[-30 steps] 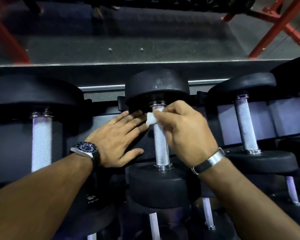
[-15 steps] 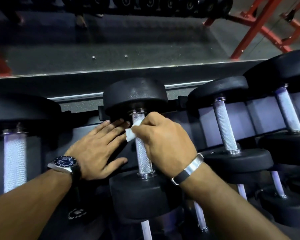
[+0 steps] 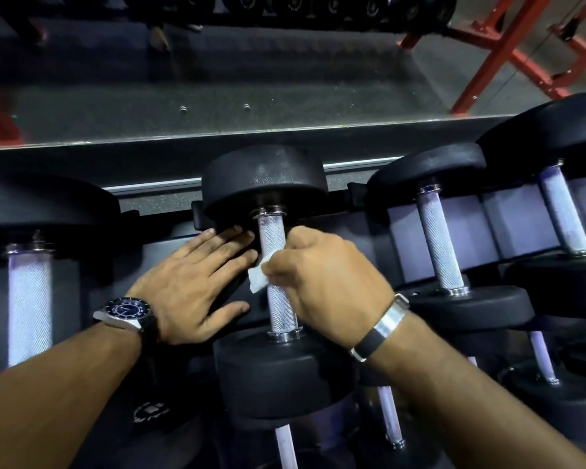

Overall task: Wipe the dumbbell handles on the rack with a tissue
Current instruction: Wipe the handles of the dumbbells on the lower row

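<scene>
A black dumbbell with a knurled silver handle (image 3: 274,242) lies on the rack in the middle of the head view. My right hand (image 3: 322,282) is curled round that handle at its middle and holds a small white tissue (image 3: 257,279) against it; part of the tissue sticks out on the left. My left hand (image 3: 197,286) lies flat with straight fingers on the dark rack surface just left of the handle, its fingertips near the upper weight head (image 3: 264,177). The lower weight head (image 3: 278,374) is below both hands.
More dumbbells sit on the rack: one at the left (image 3: 29,292), two at the right (image 3: 440,245) (image 3: 565,218), and others on a lower tier (image 3: 389,414). A mirror behind the rack reflects a red steel frame (image 3: 498,45) and the gym floor.
My right hand with the tissue has slid down the handle from its top end to about the middle. The left hand stays flat beside it. The camera view has shifted slightly.
</scene>
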`<control>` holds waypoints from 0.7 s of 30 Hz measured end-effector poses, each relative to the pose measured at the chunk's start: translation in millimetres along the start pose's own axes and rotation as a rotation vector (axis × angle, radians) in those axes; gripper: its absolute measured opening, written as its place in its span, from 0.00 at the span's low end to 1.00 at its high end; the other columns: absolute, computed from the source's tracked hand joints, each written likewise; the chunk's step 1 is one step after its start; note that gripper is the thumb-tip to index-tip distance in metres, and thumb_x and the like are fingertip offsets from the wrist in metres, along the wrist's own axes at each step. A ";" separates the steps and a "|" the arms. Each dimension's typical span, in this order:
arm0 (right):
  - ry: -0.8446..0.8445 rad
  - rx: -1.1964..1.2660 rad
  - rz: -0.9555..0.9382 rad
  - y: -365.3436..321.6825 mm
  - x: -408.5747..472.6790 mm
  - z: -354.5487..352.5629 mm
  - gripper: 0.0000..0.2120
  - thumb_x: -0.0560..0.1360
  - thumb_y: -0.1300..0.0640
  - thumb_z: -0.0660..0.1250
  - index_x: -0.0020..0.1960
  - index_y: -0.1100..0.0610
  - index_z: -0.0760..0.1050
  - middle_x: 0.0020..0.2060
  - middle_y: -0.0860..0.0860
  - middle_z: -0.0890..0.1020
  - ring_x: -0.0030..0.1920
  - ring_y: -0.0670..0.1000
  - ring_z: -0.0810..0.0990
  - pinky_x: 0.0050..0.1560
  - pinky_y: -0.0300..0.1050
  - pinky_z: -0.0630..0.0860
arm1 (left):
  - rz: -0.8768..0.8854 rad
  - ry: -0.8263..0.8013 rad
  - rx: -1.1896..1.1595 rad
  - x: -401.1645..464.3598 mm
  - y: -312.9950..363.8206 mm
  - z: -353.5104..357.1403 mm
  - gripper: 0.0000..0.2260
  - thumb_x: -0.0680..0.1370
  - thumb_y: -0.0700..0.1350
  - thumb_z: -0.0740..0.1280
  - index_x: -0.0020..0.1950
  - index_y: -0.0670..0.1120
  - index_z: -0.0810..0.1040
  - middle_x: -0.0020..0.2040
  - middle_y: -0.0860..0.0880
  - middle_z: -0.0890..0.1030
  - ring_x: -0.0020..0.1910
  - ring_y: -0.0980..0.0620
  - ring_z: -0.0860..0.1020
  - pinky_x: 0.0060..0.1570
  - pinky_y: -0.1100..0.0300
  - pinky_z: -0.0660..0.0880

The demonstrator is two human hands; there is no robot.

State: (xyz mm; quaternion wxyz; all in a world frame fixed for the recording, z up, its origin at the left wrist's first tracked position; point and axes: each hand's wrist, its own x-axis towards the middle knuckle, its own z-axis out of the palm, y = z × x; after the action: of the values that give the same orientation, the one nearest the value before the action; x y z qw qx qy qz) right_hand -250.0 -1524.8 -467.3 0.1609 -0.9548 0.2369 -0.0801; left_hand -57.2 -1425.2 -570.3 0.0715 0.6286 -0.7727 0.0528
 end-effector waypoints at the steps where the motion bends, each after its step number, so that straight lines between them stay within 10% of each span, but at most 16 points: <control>1: 0.006 0.038 0.031 3.4 1.6 -2.2 0.05 0.73 0.55 0.71 0.48 0.49 0.82 0.41 0.51 0.77 0.39 0.59 0.79 0.36 0.53 0.78 | -0.002 -0.007 0.002 0.2 -0.3 -0.3 0.30 0.77 0.62 0.59 0.72 0.43 0.69 0.71 0.40 0.72 0.71 0.41 0.66 0.74 0.46 0.58; 21: -0.232 0.078 0.011 -4.4 -7.1 -5.2 0.04 0.74 0.53 0.69 0.48 0.50 0.80 0.46 0.47 0.75 0.46 0.56 0.79 0.46 0.53 0.77 | -0.032 -0.086 0.003 -0.5 1.2 -3.6 0.32 0.78 0.63 0.56 0.74 0.42 0.71 0.74 0.41 0.70 0.73 0.43 0.64 0.76 0.48 0.54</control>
State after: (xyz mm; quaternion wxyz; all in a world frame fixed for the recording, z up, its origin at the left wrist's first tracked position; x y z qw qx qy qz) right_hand -255.5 -1519.1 -461.4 0.2247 -0.9493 0.2185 0.0225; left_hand -58.2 -1423.8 -566.9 0.0380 0.6425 -0.7649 0.0259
